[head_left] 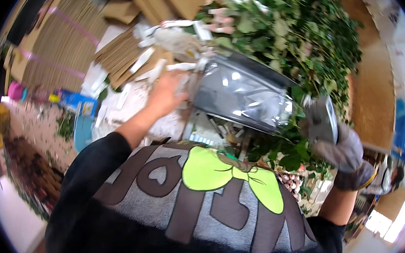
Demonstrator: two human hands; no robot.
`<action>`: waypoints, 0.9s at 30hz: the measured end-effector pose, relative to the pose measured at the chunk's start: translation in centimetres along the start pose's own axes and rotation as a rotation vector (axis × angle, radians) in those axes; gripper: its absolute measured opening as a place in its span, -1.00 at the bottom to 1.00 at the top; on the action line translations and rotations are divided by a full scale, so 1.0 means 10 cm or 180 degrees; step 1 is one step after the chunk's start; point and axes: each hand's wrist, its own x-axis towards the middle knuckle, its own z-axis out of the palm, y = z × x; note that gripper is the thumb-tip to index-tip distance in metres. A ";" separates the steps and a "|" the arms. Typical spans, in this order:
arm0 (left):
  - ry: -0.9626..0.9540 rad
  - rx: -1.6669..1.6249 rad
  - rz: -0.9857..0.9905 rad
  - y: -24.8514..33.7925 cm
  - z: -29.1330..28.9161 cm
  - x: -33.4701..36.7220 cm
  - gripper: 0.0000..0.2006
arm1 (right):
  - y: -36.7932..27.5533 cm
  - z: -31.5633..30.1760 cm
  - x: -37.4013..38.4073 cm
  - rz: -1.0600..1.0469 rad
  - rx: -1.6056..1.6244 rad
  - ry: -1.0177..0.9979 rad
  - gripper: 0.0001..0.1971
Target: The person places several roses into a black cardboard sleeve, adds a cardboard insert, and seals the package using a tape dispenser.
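A clear plastic wrapping sleeve (244,94) with dark edges lies across the middle of the bench, shiny and creased, its left end close to my left hand. My bare left hand (169,91) is slightly blurred, its fingers bent around a small pale piece I cannot make out. On the right, my right hand (344,147) wears a grey glove and is closed around a grey, rounded handheld tool (324,119). That tool is beside the sleeve's right end; its exact kind is unclear. Green leafy stems (292,152) show below and beside the sleeve.
Leafy cut stems (290,27) are heaped at the far side. White strips (143,60) and flat cardboard pieces (119,52) lie beyond my left hand. Stacked cardboard (62,40) stands at the far left, above a light blue bin (83,132). Small pinkish flower heads (290,182) sit near my body.
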 end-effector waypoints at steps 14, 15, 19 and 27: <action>0.0721 0.2144 -0.1679 -0.90 -0.76 -2.42 -0.45 | 0.24 2.73 1.37 -0.0772 -0.0227 -0.1699 -0.62; 0.0742 0.1955 -0.1939 -0.82 -0.74 -2.39 -0.43 | 0.16 2.83 1.44 -0.0830 -0.0302 -0.1762 -0.63; 0.1421 0.1305 -0.1057 -0.70 -0.57 -1.61 -0.41 | -0.15 3.01 1.59 -0.1051 -0.0898 -0.1867 -0.66; 0.1017 0.1801 -0.0804 -1.25 -0.65 -2.10 -0.64 | -0.47 3.07 1.44 -0.2456 -0.2058 -0.1512 -0.71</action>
